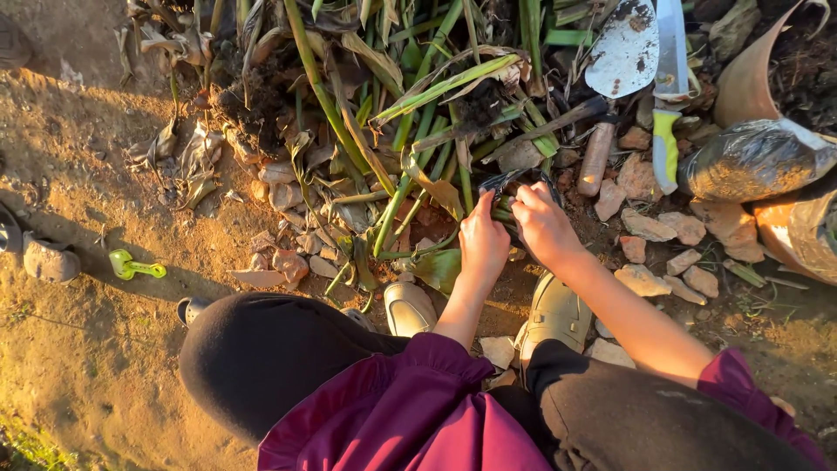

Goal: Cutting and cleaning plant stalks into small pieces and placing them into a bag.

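Observation:
I squat on bare earth in front of a heap of cut green stalks and dry leaves (410, 105). My left hand (482, 240) and my right hand (542, 225) are close together, both pinching a thin black plastic bag or pot (521, 181) that lies among the stalks. The bag is mostly hidden by my fingers and the leaves. My pale shoes (558, 316) rest on the soil just below the hands.
A trowel with a wooden handle (610, 78) and a knife with a yellow-green handle (668, 96) lie at the upper right. Beside them are a soil-filled plastic bag (754, 161) and clay pots (798, 231). Broken stones (663, 228) are scattered around. A small green tool (132, 267) lies at left.

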